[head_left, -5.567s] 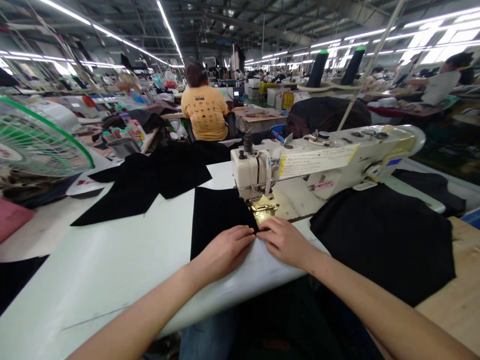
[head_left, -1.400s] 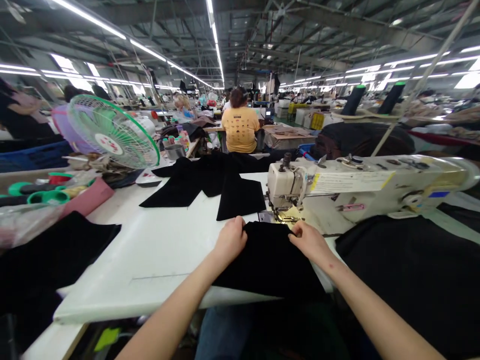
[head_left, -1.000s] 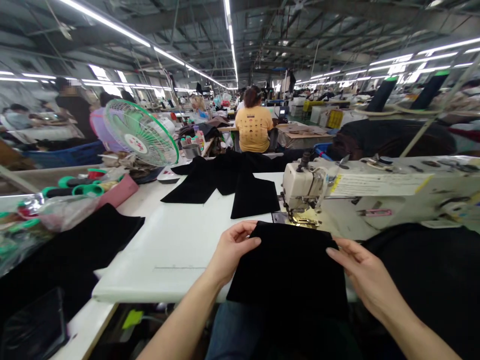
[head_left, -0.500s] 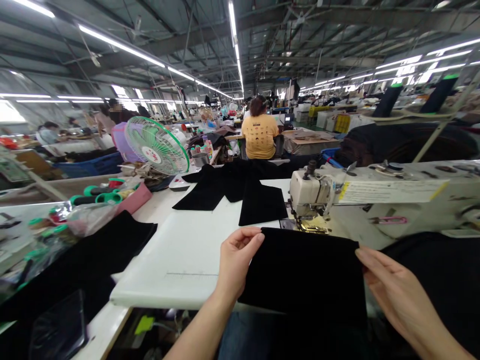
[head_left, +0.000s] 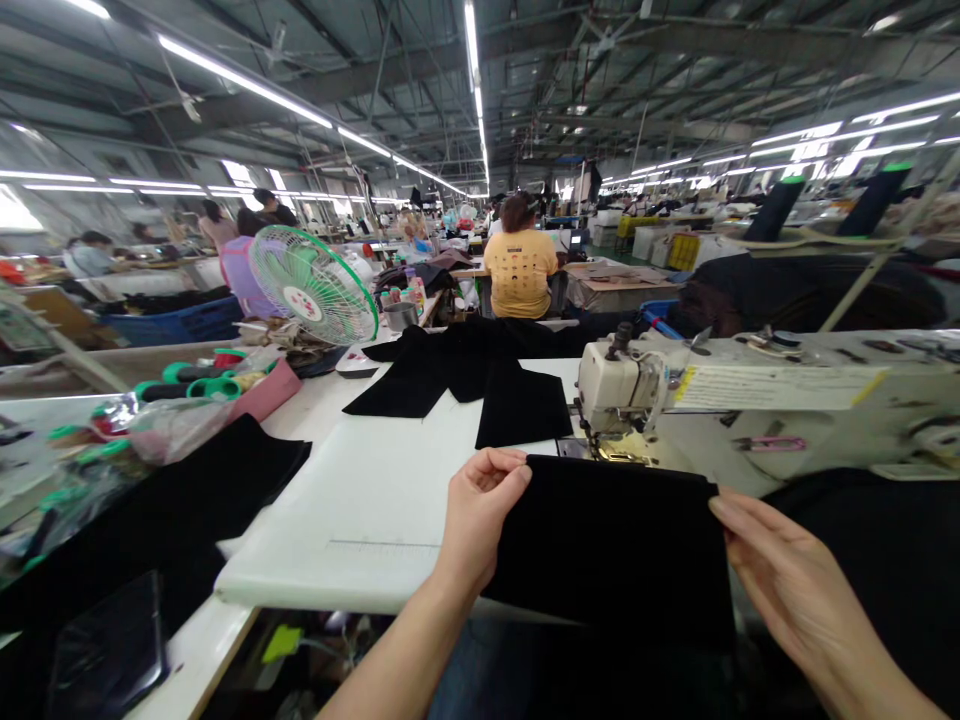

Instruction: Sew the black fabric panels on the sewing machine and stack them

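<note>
I hold a black fabric piece (head_left: 607, 540) up in front of me, just short of the white sewing machine (head_left: 750, 395). My left hand (head_left: 480, 520) pinches its upper left corner, fingers curled over the edge. At the upper right corner, my right hand (head_left: 787, 590) grips the cloth with the fingers behind it and the thumb along the side. The cloth hangs down over the table's near edge, below the presser foot (head_left: 615, 450).
More black fabric pieces (head_left: 457, 380) lie on the white table (head_left: 367, 500) beyond. A green fan (head_left: 311, 285) and thread spools (head_left: 187, 375) stand at the left. A black pile (head_left: 862, 540) lies right. A person in a yellow shirt (head_left: 521, 262) sits ahead.
The earlier piece moved away past the machine. I lifted a new black piece off the table and spread it between both hands, my right hand sliding out to the right corner.
</note>
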The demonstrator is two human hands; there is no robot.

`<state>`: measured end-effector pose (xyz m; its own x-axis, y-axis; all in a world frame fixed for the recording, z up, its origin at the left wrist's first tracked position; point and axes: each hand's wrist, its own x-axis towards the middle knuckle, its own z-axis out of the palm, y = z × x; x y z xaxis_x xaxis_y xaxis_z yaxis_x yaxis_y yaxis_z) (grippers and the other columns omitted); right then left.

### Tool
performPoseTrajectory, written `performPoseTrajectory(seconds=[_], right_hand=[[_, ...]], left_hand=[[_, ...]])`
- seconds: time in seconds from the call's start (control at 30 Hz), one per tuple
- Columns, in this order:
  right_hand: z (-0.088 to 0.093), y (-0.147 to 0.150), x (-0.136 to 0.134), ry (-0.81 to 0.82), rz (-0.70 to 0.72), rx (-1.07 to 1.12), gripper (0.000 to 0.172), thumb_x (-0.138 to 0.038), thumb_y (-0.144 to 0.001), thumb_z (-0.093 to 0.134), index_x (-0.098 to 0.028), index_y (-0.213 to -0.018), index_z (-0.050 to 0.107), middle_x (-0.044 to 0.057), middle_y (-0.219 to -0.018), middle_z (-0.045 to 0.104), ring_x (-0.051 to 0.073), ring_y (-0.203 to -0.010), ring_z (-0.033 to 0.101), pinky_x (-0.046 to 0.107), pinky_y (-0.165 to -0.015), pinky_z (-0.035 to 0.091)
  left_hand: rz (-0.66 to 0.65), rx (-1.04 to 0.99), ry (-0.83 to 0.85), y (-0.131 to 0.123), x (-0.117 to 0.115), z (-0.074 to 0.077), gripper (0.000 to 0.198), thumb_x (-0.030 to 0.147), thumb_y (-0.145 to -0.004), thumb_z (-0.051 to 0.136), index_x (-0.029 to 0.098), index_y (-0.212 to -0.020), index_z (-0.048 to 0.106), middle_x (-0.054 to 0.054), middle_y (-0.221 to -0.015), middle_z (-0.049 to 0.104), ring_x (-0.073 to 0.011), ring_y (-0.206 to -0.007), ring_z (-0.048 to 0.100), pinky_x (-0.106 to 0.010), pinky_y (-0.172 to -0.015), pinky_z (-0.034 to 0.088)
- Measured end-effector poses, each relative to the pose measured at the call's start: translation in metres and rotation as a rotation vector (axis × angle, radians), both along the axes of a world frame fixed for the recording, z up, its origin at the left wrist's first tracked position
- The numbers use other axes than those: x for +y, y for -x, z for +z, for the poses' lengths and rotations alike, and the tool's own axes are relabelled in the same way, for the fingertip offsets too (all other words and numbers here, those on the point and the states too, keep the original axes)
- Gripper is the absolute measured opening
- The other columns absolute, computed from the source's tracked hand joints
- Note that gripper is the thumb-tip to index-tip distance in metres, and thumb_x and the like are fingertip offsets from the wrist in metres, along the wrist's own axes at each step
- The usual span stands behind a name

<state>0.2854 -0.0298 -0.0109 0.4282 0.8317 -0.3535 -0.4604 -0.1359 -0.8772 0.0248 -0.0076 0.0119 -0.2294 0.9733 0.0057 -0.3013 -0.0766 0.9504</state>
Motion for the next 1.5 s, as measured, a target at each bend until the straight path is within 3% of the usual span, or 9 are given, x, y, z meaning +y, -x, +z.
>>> performPoseTrajectory(seconds=[0.27,0.5,0.73,0.93,1.1,1.2,1.33,1.4,1.5], right_hand=[[-0.008,-0.005,0.000,-0.073,0.049,-0.066,0.045,-0.037,-0.042,0.097,-0.021,-0.080,0.079,0.006,-0.097,0.078,0.019,-0.093,0.071,0.014,-0.074,0.057],[-0.002,0.001,-0.004,-0.227,0.052,-0.278,0.033,-0.039,-0.058,0.092,-0.020,-0.081,0.078,0.005,-0.087,0.075,0.021,-0.086,0.067,0.031,-0.082,0.054],[0.011,0.007,-0.004,-0.277,0.088,-0.234,0.027,-0.039,-0.062,0.090,-0.019,-0.075,0.075,0.002,-0.080,0.071,0.015,-0.078,0.061,0.028,-0.078,0.048],[0.010,0.008,-0.003,-0.287,0.104,-0.188,0.028,-0.037,-0.062,0.090,-0.018,-0.070,0.071,0.000,-0.078,0.068,0.014,-0.075,0.058,0.027,-0.075,0.045],[0.011,0.009,-0.002,-0.312,0.140,-0.153,0.027,-0.031,-0.066,0.087,-0.021,-0.079,0.066,-0.003,-0.077,0.062,0.013,-0.076,0.055,0.026,-0.074,0.044],[0.013,0.013,-0.007,-0.321,0.231,-0.235,0.024,-0.028,-0.070,0.080,-0.021,-0.083,0.061,-0.003,-0.082,0.060,0.014,-0.079,0.055,0.027,-0.075,0.044],[0.010,0.027,-0.025,-0.344,0.464,-0.542,0.014,-0.017,-0.076,0.064,-0.022,-0.082,0.053,-0.004,-0.079,0.053,0.015,-0.076,0.052,0.028,-0.074,0.043],[0.002,0.034,-0.036,-0.367,0.589,-0.707,0.015,-0.010,-0.076,0.057,-0.023,-0.080,0.050,-0.003,-0.078,0.052,0.015,-0.076,0.052,0.028,-0.072,0.043],[-0.017,0.037,-0.048,-0.427,0.748,-0.870,0.017,-0.006,-0.082,0.051,-0.022,-0.078,0.051,-0.002,-0.078,0.056,0.015,-0.075,0.055,0.028,-0.070,0.044]], left_hand=[[0.041,-0.036,0.014,-0.002,0.005,-0.003,0.018,0.019,-0.062,0.082,0.016,-0.068,0.065,-0.001,-0.080,0.069,-0.0110,-0.075,0.060,-0.022,-0.075,0.046],[0.044,-0.011,0.033,0.007,0.010,-0.003,0.027,0.022,-0.055,0.088,0.017,-0.068,0.064,0.002,-0.072,0.067,-0.0101,-0.075,0.059,-0.018,-0.074,0.046],[0.053,-0.027,0.074,0.008,0.009,0.002,0.031,0.021,-0.049,0.089,0.018,-0.065,0.063,0.002,-0.073,0.066,-0.0102,-0.075,0.058,-0.014,-0.069,0.048],[0.054,-0.008,0.084,0.007,0.007,0.003,0.032,0.022,-0.048,0.089,0.018,-0.064,0.062,0.002,-0.074,0.066,-0.0099,-0.074,0.058,-0.013,-0.067,0.048],[0.047,0.034,0.077,0.014,0.003,0.007,0.032,0.020,-0.048,0.088,0.018,-0.063,0.059,0.003,-0.074,0.066,-0.0096,-0.074,0.059,-0.014,-0.069,0.048],[0.022,0.172,-0.010,0.026,0.014,0.029,0.030,0.021,-0.051,0.085,0.019,-0.062,0.056,0.004,-0.072,0.065,-0.0110,-0.074,0.059,-0.018,-0.072,0.048],[-0.148,0.680,-0.152,0.030,0.059,0.059,0.023,0.023,-0.062,0.076,0.020,-0.061,0.053,0.002,-0.070,0.065,-0.0139,-0.069,0.058,-0.024,-0.065,0.044],[-0.328,0.948,-0.212,0.017,0.087,0.055,0.016,0.018,-0.064,0.069,0.020,-0.061,0.054,0.002,-0.067,0.063,-0.0140,-0.063,0.054,-0.026,-0.060,0.039],[-0.539,1.079,-0.272,-0.016,0.117,0.017,0.014,0.007,-0.062,0.060,0.019,-0.061,0.055,0.003,-0.061,0.057,-0.0128,-0.059,0.050,-0.025,-0.057,0.036]])
